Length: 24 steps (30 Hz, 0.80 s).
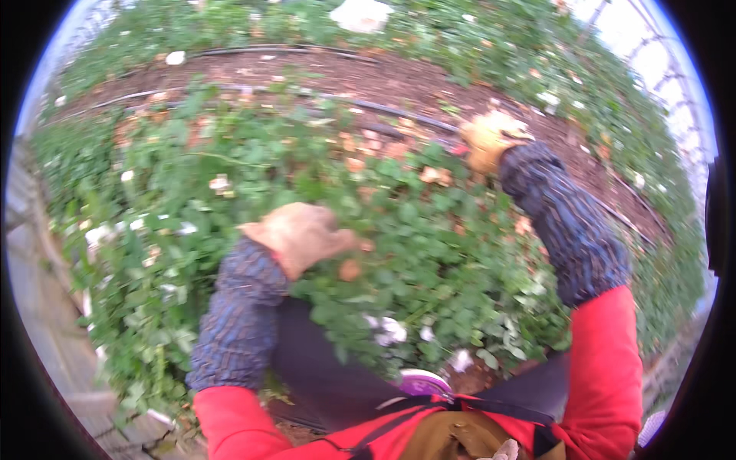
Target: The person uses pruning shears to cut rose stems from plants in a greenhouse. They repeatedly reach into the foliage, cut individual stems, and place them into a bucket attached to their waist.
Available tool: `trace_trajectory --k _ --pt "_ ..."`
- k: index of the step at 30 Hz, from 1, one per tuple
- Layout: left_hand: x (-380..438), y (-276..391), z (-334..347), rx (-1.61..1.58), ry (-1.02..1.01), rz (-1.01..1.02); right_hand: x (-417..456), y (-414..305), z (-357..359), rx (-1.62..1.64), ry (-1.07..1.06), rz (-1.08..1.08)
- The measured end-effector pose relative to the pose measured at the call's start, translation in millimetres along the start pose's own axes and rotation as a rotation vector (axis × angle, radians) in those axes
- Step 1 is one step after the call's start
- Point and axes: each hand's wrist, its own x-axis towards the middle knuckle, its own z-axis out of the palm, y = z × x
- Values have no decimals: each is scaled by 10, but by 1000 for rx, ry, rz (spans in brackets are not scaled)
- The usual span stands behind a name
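Above the leafy bushes (pixel 414 213), my left hand (pixel 305 236) in a tan work glove is blurred by motion. Its fingers point right, and whatever may be between them cannot be made out. Farther out on the right, my right hand (pixel 494 138), in a yellowish glove, is closed beside the bare soil strip. A small red object (pixel 460 149) shows at its finger side, too blurred to name exactly. Blue-grey knitted cuffs cover both forearms. White blooms (pixel 388 330) and brown withered petals (pixel 435 175) are scattered among the green leaves below my hands.
Black irrigation hoses (pixel 402 112) run along the soil path (pixel 322 75) beyond the bushes. Another planted row (pixel 218 29) with a large white bloom (pixel 362 14) lies farther off. Boards (pixel 40 322) edge the left side. My purple shoe (pixel 424 381) is below, among the foliage.
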Motion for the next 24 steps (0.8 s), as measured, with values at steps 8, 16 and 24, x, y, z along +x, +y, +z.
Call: trace_trajectory --k 8,16,24 --pt "561 -47 21 -264 -284 -76 37 -138 -115 107 110 -166" --pt "233 -211 420 90 -474 -307 33 -66 95 259 213 -166" --pt "-509 -108 -647 -310 -173 -473 25 -93 121 184 279 -98"
